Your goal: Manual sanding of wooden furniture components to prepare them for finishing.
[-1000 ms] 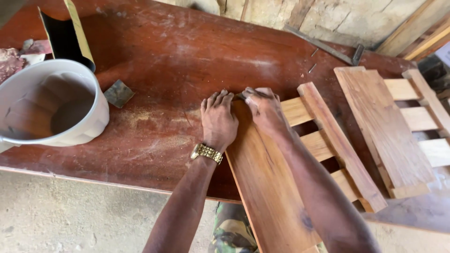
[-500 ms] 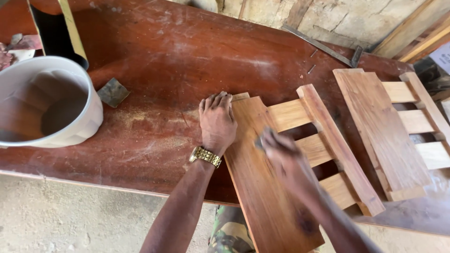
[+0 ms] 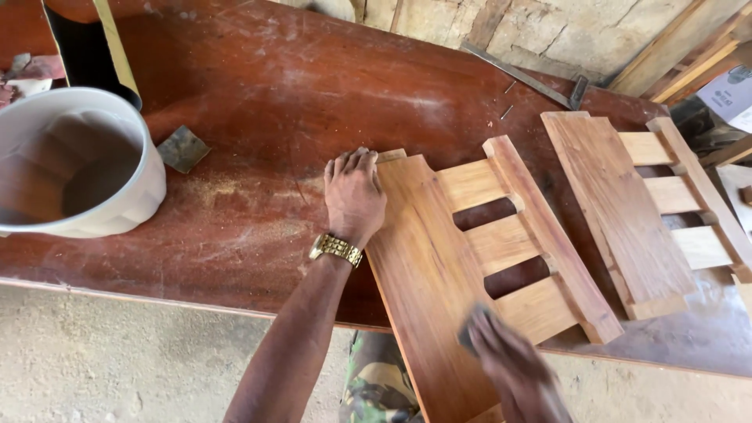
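Sawdust lies in pale streaks on the reddish-brown table (image 3: pixel 258 94), just left of the left hand (image 3: pixel 354 194), which presses flat, fingers spread and holding nothing, on the far left corner of a wide wooden board (image 3: pixel 427 274). This board is one side of a slatted wooden frame (image 3: pixel 509 243) that lies on the table's near edge, its near end sticking out past the edge; paler cross slats join it to a narrower rail on the right. The right hand (image 3: pixel 509 364) (blurred) sits on the near part of the same board, fingers curled round a small dark pad (image 3: pixel 468 329) pressed against the wood. A gold wristwatch (image 3: pixel 335 248) circles the left wrist. A second slatted frame (image 3: pixel 642 196) lies to the right, close by but apart from the first. At far left stands a white bucket (image 3: pixel 78 164), with a small dark scrap (image 3: pixel 182 149) just beside it. A metal square (image 3: pixel 533 78) lies at the far edge.
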